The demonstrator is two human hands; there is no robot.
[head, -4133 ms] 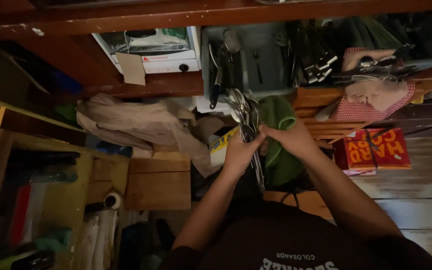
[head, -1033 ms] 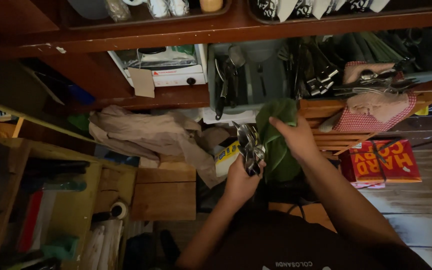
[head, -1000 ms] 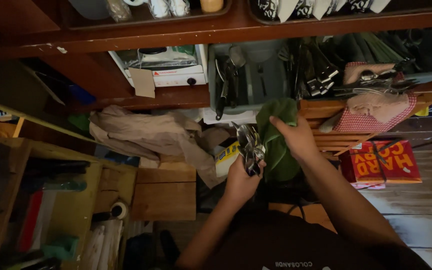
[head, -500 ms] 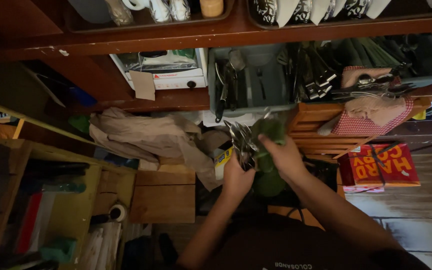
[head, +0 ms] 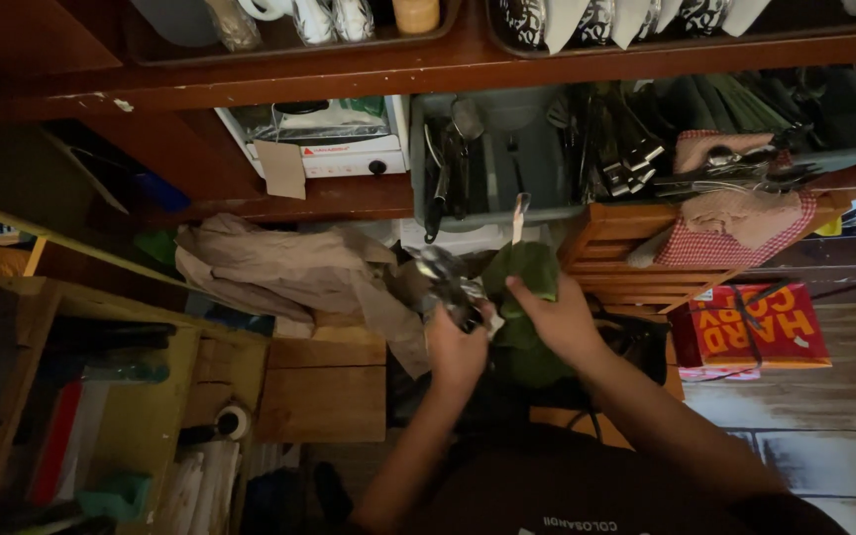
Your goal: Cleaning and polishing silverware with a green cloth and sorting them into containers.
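My left hand [head: 458, 349] grips a bundle of metal cutlery [head: 445, 282], its shiny ends fanning up and to the left. My right hand [head: 555, 319] holds a green cloth [head: 527, 269] wrapped around one utensil, whose pale handle [head: 518, 215] sticks up out of the cloth. More of the green cloth hangs below both hands. Just above them stands a grey cutlery tray [head: 507, 159] holding dark and metal utensils.
A wooden shelf [head: 448, 59] above carries mugs and patterned dishes. A white box [head: 324, 139] sits left of the tray. Crumpled brown paper [head: 279, 267] lies left, a wooden rack with checked red cloth [head: 735, 228] right, a red box [head: 750, 327] below it.
The bundle of cutlery has stayed in my left hand. My right hand with the green cloth has come in over one utensil, whose handle now pokes up from the cloth.
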